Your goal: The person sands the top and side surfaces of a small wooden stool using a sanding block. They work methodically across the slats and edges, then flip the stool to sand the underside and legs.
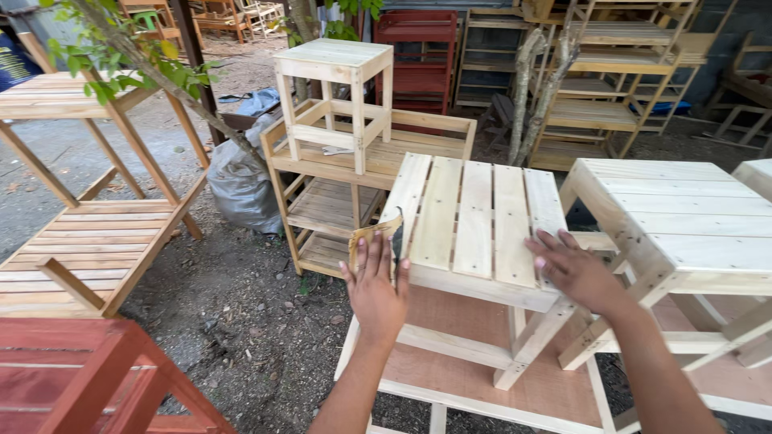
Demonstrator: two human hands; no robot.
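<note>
Pinned flat under the left hand (375, 283) is a sheet of sandpaper (378, 235), fingers spread and pressing it against the left edge of the stool (474, 221). It's more of a palm press than a pinch, and the top corner of the sheet curls up loose above the fingertips. Over on the other side, the right hand (572, 269) lies open on the stool's right front corner, holding nothing, just bracing.

Stool sits on a plywood board (482, 366), between a slatted shelf unit (338, 197) on the left and another pale table (683, 221) just beside it on the right. A smaller stool (334, 80) is perched on top of that shelf unit.

What could go wrong, my guess: that loose curled corner could catch on the slat edge and fold or tear, since only the lower part is pressed down. Fingertips run close to a raw edge too, so splinters seem likely. And with just one flat hand steadying it, the stool might skid on the smooth board if the push goes sideways.

Looks-wise it's bare, pale wood: five slats on top with thin gaps, square legs, no finish that I can see.
</note>
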